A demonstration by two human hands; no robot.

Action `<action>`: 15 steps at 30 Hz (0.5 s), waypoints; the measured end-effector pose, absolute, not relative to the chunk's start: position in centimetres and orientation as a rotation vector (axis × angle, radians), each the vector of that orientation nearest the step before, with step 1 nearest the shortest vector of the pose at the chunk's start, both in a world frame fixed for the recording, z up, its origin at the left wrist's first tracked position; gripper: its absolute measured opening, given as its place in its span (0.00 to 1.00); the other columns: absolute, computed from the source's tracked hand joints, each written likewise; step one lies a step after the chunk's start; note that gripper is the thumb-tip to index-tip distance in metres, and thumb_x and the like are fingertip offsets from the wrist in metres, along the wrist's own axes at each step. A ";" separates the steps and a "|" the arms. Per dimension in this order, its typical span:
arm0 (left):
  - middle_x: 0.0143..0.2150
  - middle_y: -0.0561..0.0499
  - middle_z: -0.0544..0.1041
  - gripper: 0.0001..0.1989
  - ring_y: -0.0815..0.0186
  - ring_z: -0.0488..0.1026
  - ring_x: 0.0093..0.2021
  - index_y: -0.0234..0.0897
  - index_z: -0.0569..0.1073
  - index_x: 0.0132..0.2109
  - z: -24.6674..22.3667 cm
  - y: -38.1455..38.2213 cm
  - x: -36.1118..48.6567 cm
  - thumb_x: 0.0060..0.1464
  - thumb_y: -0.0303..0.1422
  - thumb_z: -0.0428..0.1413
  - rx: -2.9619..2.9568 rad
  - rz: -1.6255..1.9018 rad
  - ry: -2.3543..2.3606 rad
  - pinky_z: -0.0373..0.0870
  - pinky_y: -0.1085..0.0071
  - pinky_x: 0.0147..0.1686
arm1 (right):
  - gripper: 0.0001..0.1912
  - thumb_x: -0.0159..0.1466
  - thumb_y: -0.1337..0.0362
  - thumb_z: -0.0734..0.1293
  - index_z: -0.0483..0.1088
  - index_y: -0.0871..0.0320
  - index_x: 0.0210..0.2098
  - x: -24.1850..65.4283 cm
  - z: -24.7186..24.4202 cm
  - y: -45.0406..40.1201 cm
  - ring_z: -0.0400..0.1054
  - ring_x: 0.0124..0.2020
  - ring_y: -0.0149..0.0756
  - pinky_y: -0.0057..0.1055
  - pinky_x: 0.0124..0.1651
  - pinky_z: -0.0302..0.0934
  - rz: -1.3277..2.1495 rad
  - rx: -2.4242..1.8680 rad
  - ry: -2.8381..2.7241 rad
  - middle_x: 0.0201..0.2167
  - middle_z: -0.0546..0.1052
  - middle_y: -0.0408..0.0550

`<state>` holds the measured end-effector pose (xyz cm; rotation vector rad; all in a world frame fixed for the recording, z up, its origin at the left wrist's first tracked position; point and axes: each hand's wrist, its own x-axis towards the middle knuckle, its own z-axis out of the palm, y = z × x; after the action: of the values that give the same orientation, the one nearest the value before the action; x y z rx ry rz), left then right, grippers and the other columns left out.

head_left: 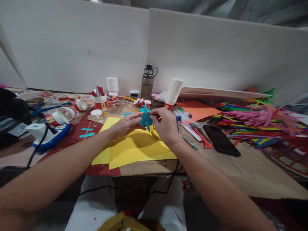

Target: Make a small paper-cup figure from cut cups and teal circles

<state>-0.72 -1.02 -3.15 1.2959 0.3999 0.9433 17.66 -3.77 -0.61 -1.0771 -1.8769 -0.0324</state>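
Observation:
Between my two hands is a round teal paper piece point(146, 120) with narrow strips sticking out above and below it. My left hand point(128, 123) pinches its left edge. On the right side, the fingers of my right hand point(166, 123) are closed on its upper right edge. Both hands hover over yellow paper sheets point(134, 150). Something curved and yellow shows just below the disc, partly hidden by my right hand. Two teal strips point(87, 135) lie to the left on a dark red surface. More teal paper shows behind my fingers.
A stack of paper cups point(174, 91), a water bottle point(147, 84) and a cup of red-handled tools point(99, 102) stand at the back. Pens, a red cutter point(204, 138), a black phone point(221, 141) and colourful pipe cleaners point(262, 118) lie right. A blue-and-white power strip point(54, 134) sits left.

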 end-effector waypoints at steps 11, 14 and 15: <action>0.44 0.44 0.79 0.15 0.66 0.75 0.38 0.36 0.77 0.47 -4.2 -0.4 -0.7 0.53 0.37 0.62 1.441 0.996 0.456 0.72 0.70 0.39 | 0.04 0.63 0.70 0.66 0.71 0.55 0.36 17.4 -0.8 -3.8 0.67 0.32 0.34 0.31 0.37 0.62 -0.063 -0.999 -1.916 0.34 0.75 0.47; 0.43 0.44 0.79 0.14 0.66 0.75 0.39 0.36 0.77 0.46 -4.0 -0.4 -0.8 0.52 0.36 0.62 1.452 0.984 0.456 0.71 0.70 0.39 | 0.04 0.62 0.70 0.67 0.71 0.56 0.35 17.4 -0.8 -3.7 0.67 0.32 0.34 0.30 0.37 0.62 -0.079 -0.984 -1.909 0.33 0.74 0.46; 0.44 0.44 0.79 0.14 0.66 0.75 0.40 0.36 0.77 0.46 -4.0 -0.5 -0.8 0.52 0.36 0.62 1.459 0.982 0.459 0.71 0.70 0.39 | 0.04 0.62 0.71 0.66 0.71 0.56 0.35 17.5 -0.8 -3.7 0.67 0.33 0.34 0.30 0.38 0.62 -0.097 -0.982 -1.922 0.33 0.74 0.46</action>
<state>-0.75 -0.47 -3.97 1.4592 0.4590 0.9817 17.48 -3.69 -0.81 -0.9824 -1.9220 -0.0967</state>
